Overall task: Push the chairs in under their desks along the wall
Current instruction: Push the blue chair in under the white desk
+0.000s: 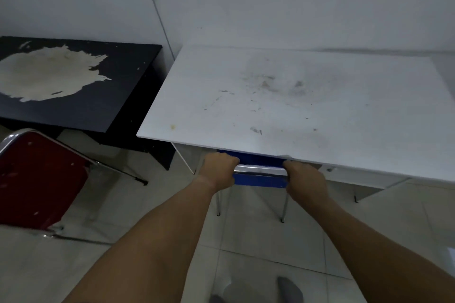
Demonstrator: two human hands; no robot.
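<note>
A blue chair (258,178) with a chrome frame stands mostly under the white desk (283,96); only its backrest top and rear legs show. My left hand (219,167) grips the left end of the chrome top bar, and my right hand (304,176) grips the right end. To the left, a red chair (37,179) with a chrome frame stands out on the floor in front of the black desk (73,101), whose top has a large worn pale patch.
Both desks stand against a white wall. A narrow gap separates the black desk from the white one. Pale floor tiles run below, and my feet (290,289) show at the bottom edge.
</note>
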